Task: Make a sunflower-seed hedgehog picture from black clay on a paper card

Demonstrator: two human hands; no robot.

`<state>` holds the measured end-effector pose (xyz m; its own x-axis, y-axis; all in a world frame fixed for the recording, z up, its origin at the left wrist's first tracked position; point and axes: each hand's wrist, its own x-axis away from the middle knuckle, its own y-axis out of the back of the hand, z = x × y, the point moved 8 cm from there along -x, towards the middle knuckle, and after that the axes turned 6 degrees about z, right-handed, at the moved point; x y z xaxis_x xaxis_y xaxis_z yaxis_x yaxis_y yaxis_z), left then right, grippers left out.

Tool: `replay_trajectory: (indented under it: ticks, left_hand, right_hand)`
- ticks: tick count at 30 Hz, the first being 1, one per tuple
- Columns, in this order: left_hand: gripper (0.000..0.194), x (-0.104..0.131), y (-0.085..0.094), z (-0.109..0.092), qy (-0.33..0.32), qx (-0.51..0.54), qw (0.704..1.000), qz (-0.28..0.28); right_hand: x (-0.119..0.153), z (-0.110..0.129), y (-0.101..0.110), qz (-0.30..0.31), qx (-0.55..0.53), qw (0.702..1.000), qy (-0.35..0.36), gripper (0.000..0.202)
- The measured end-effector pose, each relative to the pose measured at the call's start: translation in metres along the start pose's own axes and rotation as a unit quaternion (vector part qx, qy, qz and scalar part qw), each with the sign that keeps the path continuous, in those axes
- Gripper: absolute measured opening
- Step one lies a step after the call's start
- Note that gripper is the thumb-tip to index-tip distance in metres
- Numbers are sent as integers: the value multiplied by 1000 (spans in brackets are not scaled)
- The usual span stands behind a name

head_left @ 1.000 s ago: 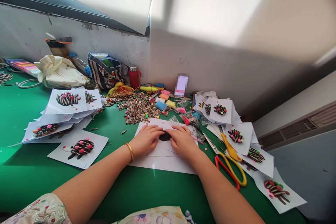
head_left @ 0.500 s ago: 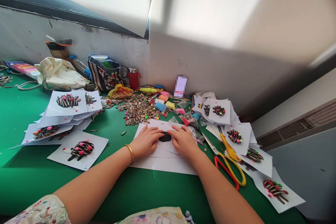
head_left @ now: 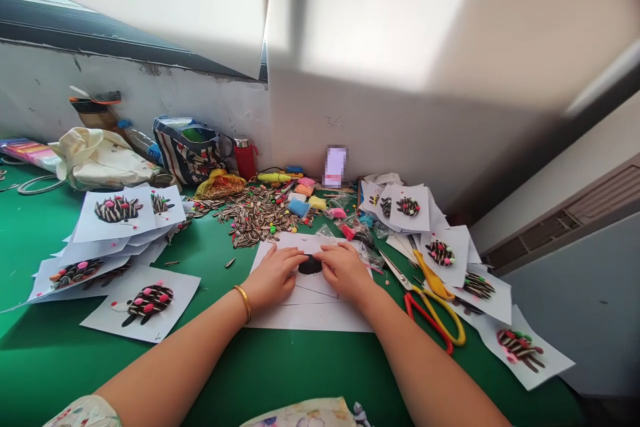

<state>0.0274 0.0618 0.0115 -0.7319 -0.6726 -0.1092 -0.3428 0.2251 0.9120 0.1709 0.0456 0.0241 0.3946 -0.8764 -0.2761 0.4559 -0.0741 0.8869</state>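
Observation:
A flat black oval point(head_left: 310, 265), which looks like pressed modelling clay, lies on a white paper sheet point(head_left: 310, 317) with drawn lines. My left hand point(head_left: 274, 275) rests on the sheet, its fingertips at the oval's upper left edge. From the other side, my right hand point(head_left: 346, 271) touches the oval's upper right edge. Fingers on both hands are stretched out and low over the paper, grasping nothing. Behind the sheet is a heap of striped sunflower seeds point(head_left: 257, 213), beside small packs of coloured clay such as a blue one point(head_left: 299, 207).
Seed-and-clay hedgehog cards stand in a left stack point(head_left: 113, 230) and a right stack point(head_left: 445, 267); one card point(head_left: 143, 303) lies nearer me. Scissors point(head_left: 435, 313) and a yellow-handled tool point(head_left: 431, 275) are by my right forearm. Bags, a red flask point(head_left: 245, 159) and a phone-like screen point(head_left: 335, 167) line the wall.
The camera view has shifted a little, so the whole scene sits slightly to the left. Both hands stay at the black oval, with only small finger movement.

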Motion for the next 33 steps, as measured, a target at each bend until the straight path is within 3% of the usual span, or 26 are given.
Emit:
replay_trajectory:
  ticks: [4,9,21,33]
  left_hand:
    - [49,-1,3,8,30,-6,999,-11]
    - [66,-2,6,20,75,-19,997,-9]
    - [74,-1,1,25,106,-26,994,12]
    - [76,0,4,24,95,-12,995,-7]
  right_hand:
    - [0,-1,3,-28,-3,999,14,31]
    - [0,-2,4,-50,5,999,6,29]
    - [-2,-1,-6,-54,52,997,-26,36]
    - [0,-8,-13,-64,63,995,-39,44]
